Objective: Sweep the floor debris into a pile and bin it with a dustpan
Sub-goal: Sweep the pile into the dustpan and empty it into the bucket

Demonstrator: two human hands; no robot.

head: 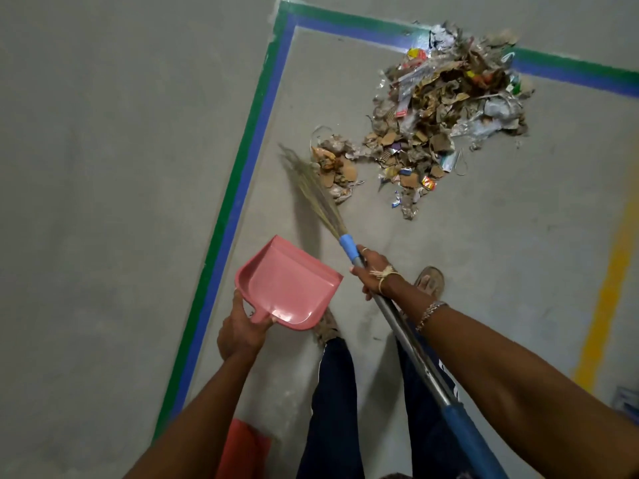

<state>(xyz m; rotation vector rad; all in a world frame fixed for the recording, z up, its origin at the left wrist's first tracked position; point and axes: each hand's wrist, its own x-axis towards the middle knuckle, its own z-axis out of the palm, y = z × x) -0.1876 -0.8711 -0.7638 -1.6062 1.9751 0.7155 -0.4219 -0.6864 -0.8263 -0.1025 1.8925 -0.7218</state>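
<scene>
Now, your left hand [242,331] grips the dustpan [290,288] handle, your right hand [375,273] wraps the broom [346,244]. Flick hard and the stray clump [337,167] beside the pile [449,105] may scatter

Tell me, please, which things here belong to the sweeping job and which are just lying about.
Job: pink plastic dustpan; steel-handled straw broom; heap of paper and cardboard scraps.
Lying about: red object at bottom edge (unclear); green-and-blue floor tape; yellow line.
</scene>
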